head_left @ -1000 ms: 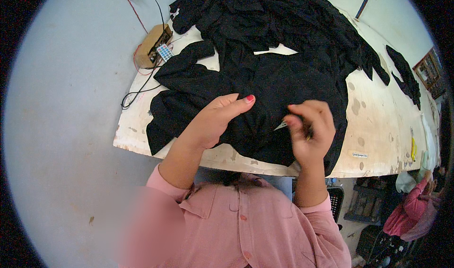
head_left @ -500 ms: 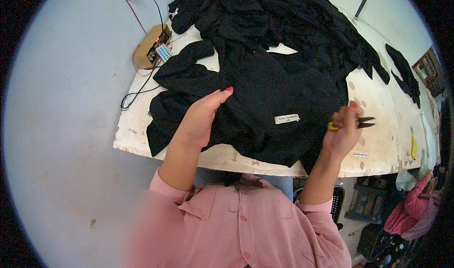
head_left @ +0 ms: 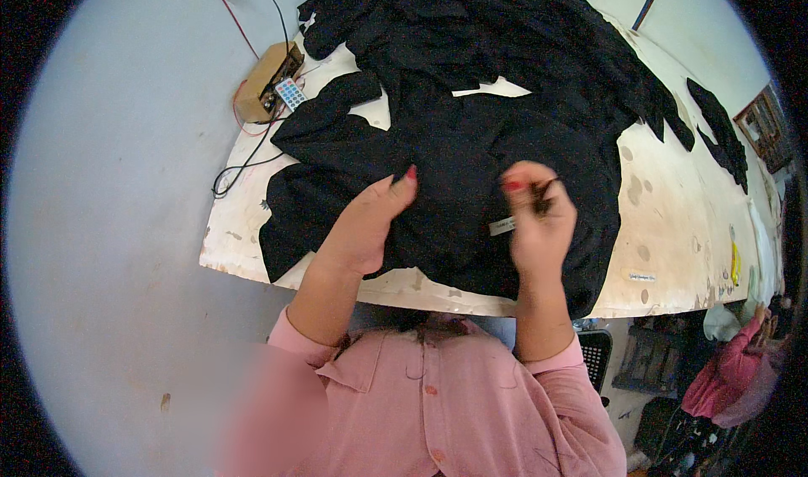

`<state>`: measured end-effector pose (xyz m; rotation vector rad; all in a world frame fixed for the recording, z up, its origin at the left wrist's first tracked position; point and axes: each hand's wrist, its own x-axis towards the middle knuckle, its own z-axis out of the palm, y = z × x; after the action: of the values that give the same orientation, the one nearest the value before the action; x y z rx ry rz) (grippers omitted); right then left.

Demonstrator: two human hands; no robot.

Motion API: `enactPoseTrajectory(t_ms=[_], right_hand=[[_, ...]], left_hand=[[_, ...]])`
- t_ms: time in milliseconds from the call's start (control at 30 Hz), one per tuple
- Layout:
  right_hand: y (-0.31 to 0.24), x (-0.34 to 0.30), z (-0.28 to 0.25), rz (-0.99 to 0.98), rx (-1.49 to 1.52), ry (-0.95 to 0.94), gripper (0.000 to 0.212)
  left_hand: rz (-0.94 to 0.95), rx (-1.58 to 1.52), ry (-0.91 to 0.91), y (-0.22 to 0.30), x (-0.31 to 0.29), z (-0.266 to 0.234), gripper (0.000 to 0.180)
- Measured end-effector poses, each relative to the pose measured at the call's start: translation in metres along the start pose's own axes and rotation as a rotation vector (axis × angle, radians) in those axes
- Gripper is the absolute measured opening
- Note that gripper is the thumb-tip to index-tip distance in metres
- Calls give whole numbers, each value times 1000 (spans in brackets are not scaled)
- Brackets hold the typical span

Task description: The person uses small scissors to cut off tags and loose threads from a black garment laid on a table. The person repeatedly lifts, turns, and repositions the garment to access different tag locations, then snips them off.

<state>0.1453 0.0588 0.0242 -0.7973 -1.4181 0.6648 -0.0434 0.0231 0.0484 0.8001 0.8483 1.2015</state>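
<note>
A black garment (head_left: 446, 216) lies spread over the near part of the table, its small white label (head_left: 502, 226) partly behind my right hand. At the garment's left side is my left hand (head_left: 373, 223), thumb on top of the cloth and the other fingers hidden under it; it appears to grip the fabric. Over the garment's right half, my right hand (head_left: 541, 224) is closed round small thread snips (head_left: 544, 194). Motion smears the snips, and only a dark part shows among the fingers.
Behind the garment rises a large heap of black cloth (head_left: 471, 31). A box-shaped device (head_left: 271, 81) with wires and a remote control (head_left: 290, 95) sits at the far left of the pale table (head_left: 665, 250). A yellow item (head_left: 736, 262) lies right; another person (head_left: 728, 367) is beyond.
My right hand has swung left with the snips, from the garment's right edge to over the label. The garment's right side has shifted. My left hand has moved slightly down.
</note>
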Motion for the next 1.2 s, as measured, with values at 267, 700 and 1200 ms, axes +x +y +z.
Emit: enactPoseTrajectory(t_ms=[267,700,1200], right_hand=[[2,7,-13,-16,-73,75,15],[17,24,-33,411,657,483,19],[-8,22,-4,427,186,-37,27]], left_hand=[[-72,-381,-105,-7,14,-25,41],[-53,-389,-4,-1,12,-31,43],[235,300,41,12,5,-23,26]])
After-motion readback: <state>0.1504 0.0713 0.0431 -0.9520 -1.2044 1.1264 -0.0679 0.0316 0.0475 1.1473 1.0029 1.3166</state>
